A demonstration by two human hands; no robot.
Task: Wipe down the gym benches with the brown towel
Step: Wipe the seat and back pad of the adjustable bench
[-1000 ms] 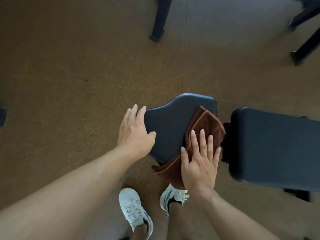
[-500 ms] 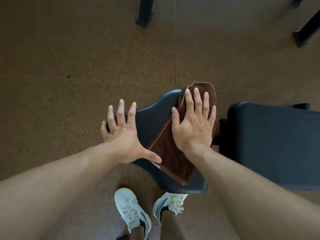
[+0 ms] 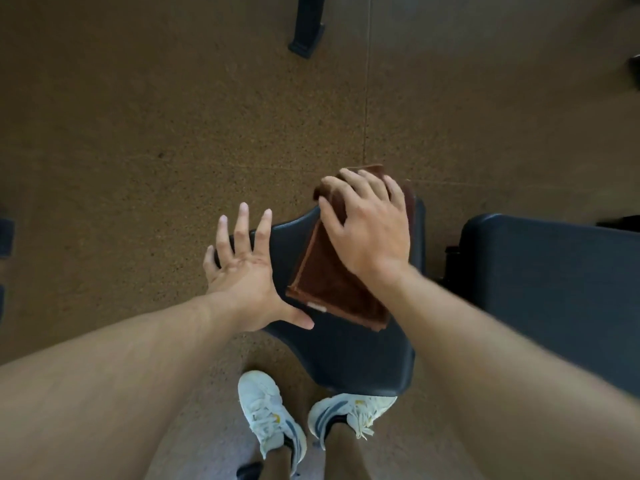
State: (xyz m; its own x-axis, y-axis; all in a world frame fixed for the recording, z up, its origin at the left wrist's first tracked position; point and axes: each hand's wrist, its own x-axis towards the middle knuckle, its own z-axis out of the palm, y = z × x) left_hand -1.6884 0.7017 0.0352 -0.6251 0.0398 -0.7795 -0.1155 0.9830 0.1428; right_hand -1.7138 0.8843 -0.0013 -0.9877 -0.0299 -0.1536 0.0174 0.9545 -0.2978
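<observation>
here, right hand (image 3: 370,230) presses flat on the brown towel (image 3: 332,289), fingers curled over its far edge; beside it, left hand (image 3: 242,275) lies spread on the bench seat (image 3: 363,362).

Left hand (image 3: 242,275) flat with fingers spread, right hand (image 3: 370,230) palm-down with fingers curled, both forearms extended

Both forearms bare to the frame edge; no sleeves, watch or rings showing. Left hand (image 3: 242,275) and right hand (image 3: 372,226) uncovered, nails short and plain. Lower legs bare above dark ankle socks. Left shoe (image 3: 266,410) and right shoe (image 3: 349,412): white lace-up trainers, dark blue side stripes, small yellow accents, white laces, uppers somewhat scuffed.
</observation>
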